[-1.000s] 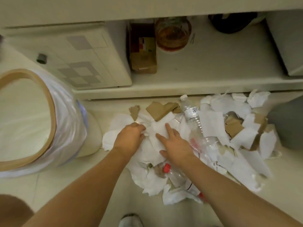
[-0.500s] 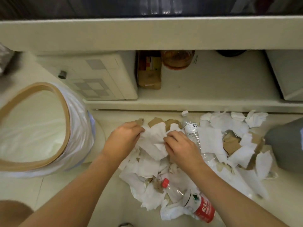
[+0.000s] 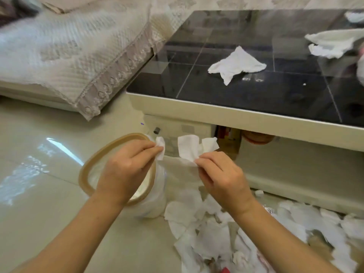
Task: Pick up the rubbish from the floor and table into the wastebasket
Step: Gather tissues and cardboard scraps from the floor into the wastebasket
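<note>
Left hand [image 3: 126,166] pinches small tissue scrap [image 3: 160,147]; right hand [image 3: 222,176] pinches larger tissue [image 3: 194,147]. Wastebasket [image 3: 88,170] opening directly under left hand, at eight o'clock from right.

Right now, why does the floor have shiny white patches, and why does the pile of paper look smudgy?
Head view: the shiny patches are light glaring off the glossy floor tiles; the black table top mirrors things too. Head view: the paper pile on the floor and the lacy cover look smeared, probably from camera motion, while the left hand and right hand look sharper. The wide lens bends the table edge.
</note>
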